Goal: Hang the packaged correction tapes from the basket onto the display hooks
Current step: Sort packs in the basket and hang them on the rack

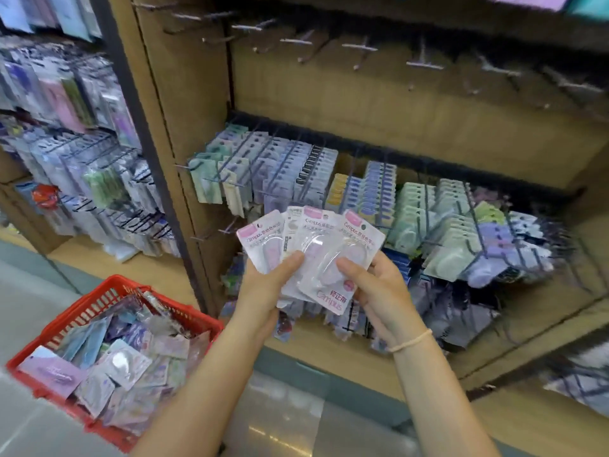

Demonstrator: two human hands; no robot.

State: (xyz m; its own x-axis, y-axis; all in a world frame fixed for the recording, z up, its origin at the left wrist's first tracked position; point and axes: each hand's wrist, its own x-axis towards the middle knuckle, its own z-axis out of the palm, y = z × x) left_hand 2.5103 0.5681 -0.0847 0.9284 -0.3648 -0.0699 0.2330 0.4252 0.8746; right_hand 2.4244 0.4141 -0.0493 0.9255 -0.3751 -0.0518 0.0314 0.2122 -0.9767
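left hand [263, 285] and right hand [375, 288] both grip a fan of packets [309, 252] | red basket [108, 357] of packets lower left | bare hooks [359, 47] above

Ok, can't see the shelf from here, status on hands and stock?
Left hand and right hand both grip a fan of packs. None hung yet. Basket still full. Top hooks bare, nothing in the way.
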